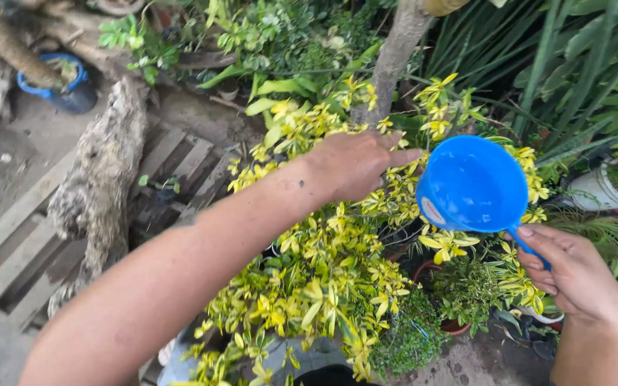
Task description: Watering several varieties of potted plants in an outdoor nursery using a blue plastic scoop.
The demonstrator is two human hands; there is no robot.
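My right hand point(574, 275) grips the handle of a blue plastic water dipper point(472, 184), held tilted over a bush of yellow-green leaves point(323, 271). My left hand point(355, 164) reaches across the top of the same bush, palm down with fingers together and pointing toward the dipper, resting on or just above the leaves. Nothing is visible in the left hand. The dipper's inside looks empty from here.
A thin tree trunk point(395, 53) rises behind the bush. A weathered log point(101, 179) lies on a wooden pallet point(23, 243) at left. A blue pot point(66, 86) sits far left. Small potted plants point(459, 300) and long green leaves point(581, 64) crowd the right.
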